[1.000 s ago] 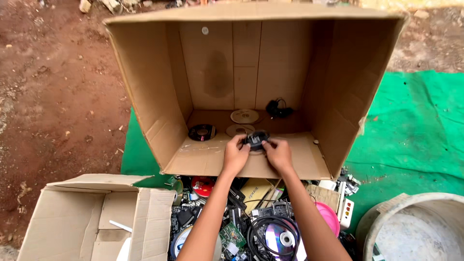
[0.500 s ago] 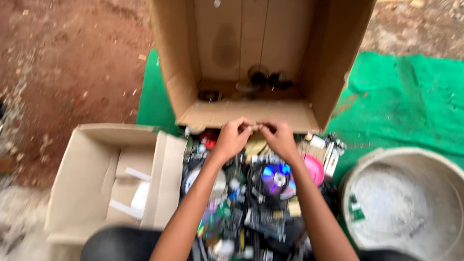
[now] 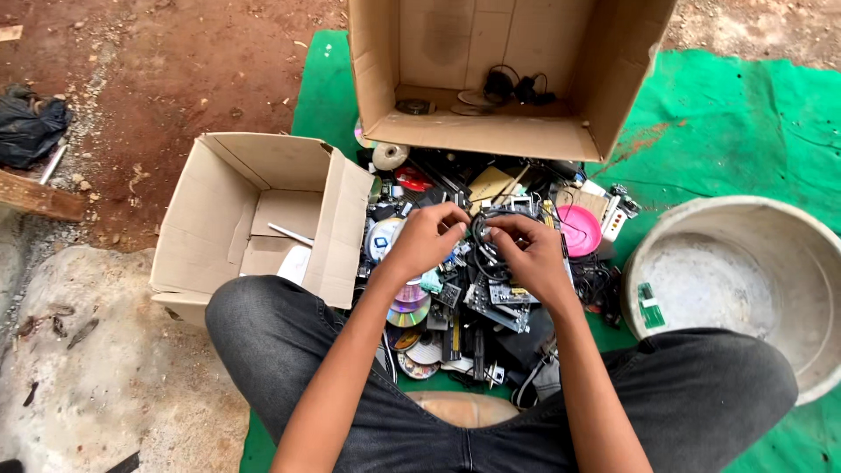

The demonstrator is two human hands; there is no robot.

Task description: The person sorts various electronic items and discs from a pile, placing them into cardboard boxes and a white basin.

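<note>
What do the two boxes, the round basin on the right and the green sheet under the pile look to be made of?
Large box and small box: brown corrugated cardboard, matte, with creased flaps. Basin: probably plastic or metal, grey-white and dusty; the coating hides which. Green sheet: looks like woven or felt-like fabric, matte and wrinkled, with dirt smears.

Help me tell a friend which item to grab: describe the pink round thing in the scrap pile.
Start at the big cardboard box lying open on the green mat. Just below its right corner, in the electronics pile, lies a pink disc. It is the only bright pink piece there.
</note>
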